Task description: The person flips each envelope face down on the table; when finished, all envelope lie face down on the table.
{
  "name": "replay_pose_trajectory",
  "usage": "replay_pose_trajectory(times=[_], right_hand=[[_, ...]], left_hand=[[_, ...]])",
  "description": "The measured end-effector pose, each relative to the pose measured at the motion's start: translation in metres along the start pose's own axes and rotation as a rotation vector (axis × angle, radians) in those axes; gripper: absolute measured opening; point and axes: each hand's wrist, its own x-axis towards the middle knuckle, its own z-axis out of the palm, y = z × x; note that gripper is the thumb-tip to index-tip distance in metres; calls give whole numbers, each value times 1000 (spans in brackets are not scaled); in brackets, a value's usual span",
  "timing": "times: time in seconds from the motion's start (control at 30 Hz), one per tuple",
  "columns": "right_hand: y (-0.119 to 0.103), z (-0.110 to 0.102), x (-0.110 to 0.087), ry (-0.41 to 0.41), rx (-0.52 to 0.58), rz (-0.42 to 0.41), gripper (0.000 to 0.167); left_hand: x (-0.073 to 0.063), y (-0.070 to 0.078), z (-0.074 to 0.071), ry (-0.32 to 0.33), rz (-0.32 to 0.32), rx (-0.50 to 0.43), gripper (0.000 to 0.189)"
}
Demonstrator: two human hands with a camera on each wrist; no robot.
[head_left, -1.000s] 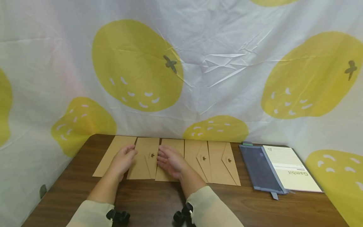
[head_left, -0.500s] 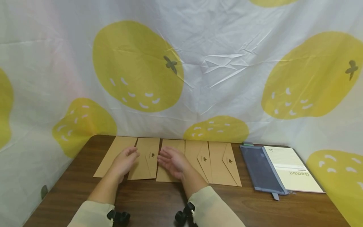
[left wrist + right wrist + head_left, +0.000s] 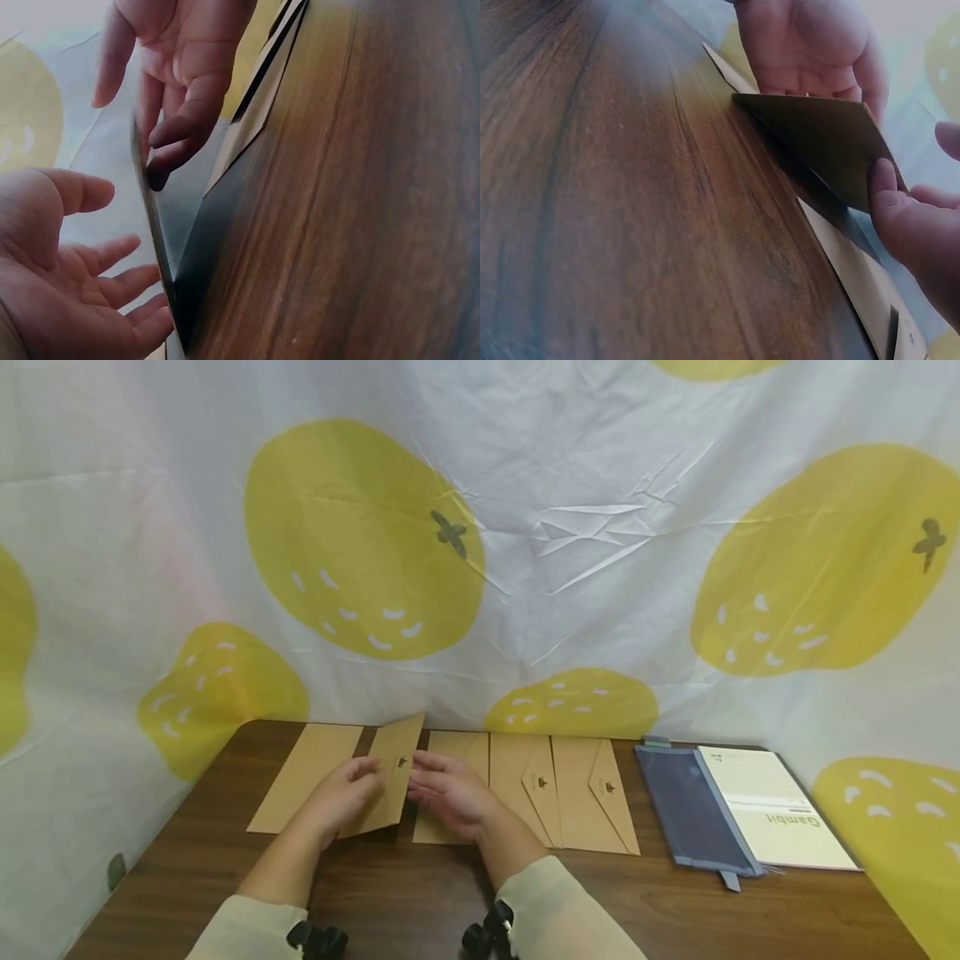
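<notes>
In the head view, a kraft paper envelope (image 3: 392,777) with a crown mark is tilted up, its right edge raised off the table. My right hand (image 3: 454,797) has its fingertips at that raised edge; in the right wrist view one finger (image 3: 883,176) touches the envelope's underside, thumb apart. My left hand (image 3: 341,802) is at the envelope's left side. The left wrist view shows its fingers (image 3: 154,319) against the envelope's face, with the thumb (image 3: 86,193) away from it. More brown envelopes lie flat: one (image 3: 296,785) to the left, several (image 3: 517,777) to the right.
A blue-grey mesh zip pouch (image 3: 693,810) and a cream notepad (image 3: 780,810) lettered "Gambit" lie at the table's right. A fruit-print curtain (image 3: 585,577) hangs behind the dark wooden table (image 3: 405,902).
The second envelope from the left lay flat earlier; now its right edge is lifted and it tilts to the left. Both hands have shifted slightly and now touch it.
</notes>
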Motion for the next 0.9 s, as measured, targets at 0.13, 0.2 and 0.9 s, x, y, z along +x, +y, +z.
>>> replay_pose_trajectory(times=[0.13,0.2,0.9], right_hand=[[-2,2,-1,-55,11,-20,67],[-3,3,-1,-65,6,-31,70],[-12,34,-12,-44,-118,-31,68]], left_hand=[[-2,4,3,-24,-8,-38,63],[-2,5,4,-32,-5,-56,64],[-8,22,9,0,24,-268,55]])
